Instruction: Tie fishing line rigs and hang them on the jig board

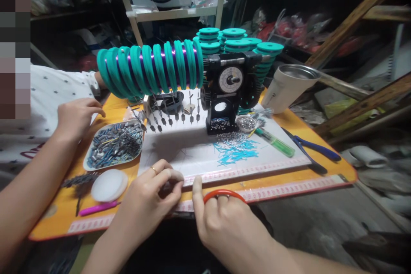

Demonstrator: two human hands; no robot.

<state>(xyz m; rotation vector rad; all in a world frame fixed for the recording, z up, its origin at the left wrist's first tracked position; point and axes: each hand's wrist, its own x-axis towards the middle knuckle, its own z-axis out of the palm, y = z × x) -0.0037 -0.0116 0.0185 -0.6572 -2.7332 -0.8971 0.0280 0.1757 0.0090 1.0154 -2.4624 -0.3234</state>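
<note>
My left hand (pixel 152 195), with a ring on one finger, is at the front edge of the white board (pixel 186 160). Its thumb and fingertips are pinched together; anything between them is too small to make out. Just to its right, my right hand (pixel 221 218) has its fingers through the red-orange loop handle (pixel 224 193) of what looks like scissors, the blades hidden. Its index finger points forward at the tape measure strip (pixel 218 176) along the board's edge. Beyond both hands lie cut blue strips (pixel 237 152) and small silvery beads (pixel 233 139).
A black winding machine (pixel 224 90) carries a row of teal spools (pixel 150 68) with purple thread. Around it are a tray of small parts (pixel 114 145), a white round lid (pixel 109 185), blue-handled pliers (pixel 316 147) and a tumbler (pixel 287 90). Another person's hand (pixel 78 115) rests at left.
</note>
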